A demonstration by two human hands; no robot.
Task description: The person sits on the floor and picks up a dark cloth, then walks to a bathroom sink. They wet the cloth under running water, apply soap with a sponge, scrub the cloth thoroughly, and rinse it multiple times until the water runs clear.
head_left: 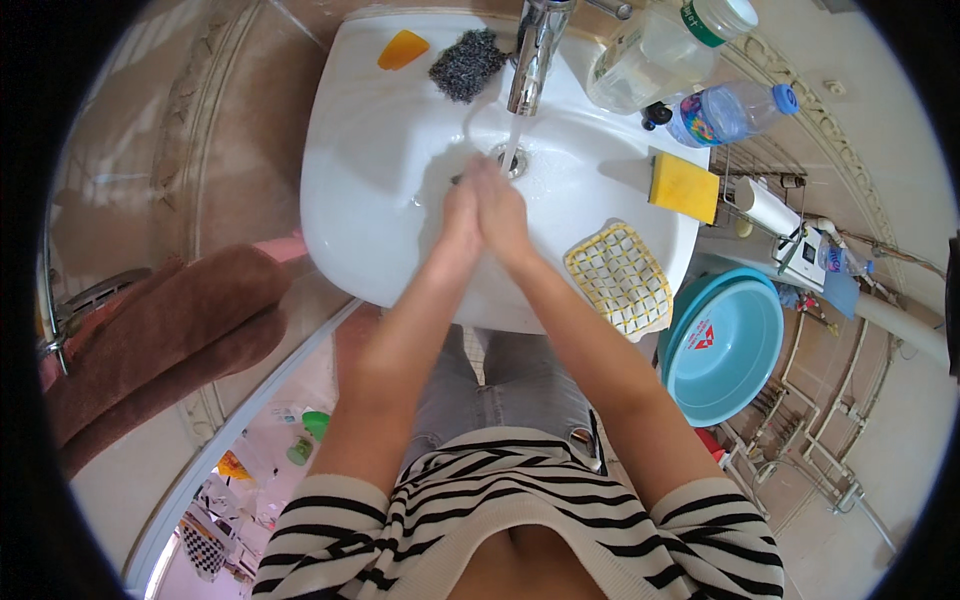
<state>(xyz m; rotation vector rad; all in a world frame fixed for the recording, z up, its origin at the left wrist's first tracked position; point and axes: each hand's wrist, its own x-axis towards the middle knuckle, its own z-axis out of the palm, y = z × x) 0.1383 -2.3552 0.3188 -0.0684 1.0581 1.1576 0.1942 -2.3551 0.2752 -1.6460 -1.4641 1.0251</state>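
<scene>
My left hand (462,202) and my right hand (499,204) are pressed palm to palm over the basin of a white ceramic sink (360,225). Their fingers are blurred, and nothing shows between them. A thin stream of water falls from the chrome faucet (531,75) beside the fingertips, over the metal drain (516,160). Behind the basin lie an orange bar of soap or similar piece (403,49) and a dark metal scouring pad (468,65). On the right rim are a yellow sponge (684,187) and a yellow-and-white checked cloth (622,277).
A large clear jug (645,60) and a plastic bottle with a blue cap (727,114) occupy the sink's back right corner. Light-blue plastic basins (727,352) are at the right. Brown towels (180,322) hang at the left, near pipes and wire racks on the opposite side.
</scene>
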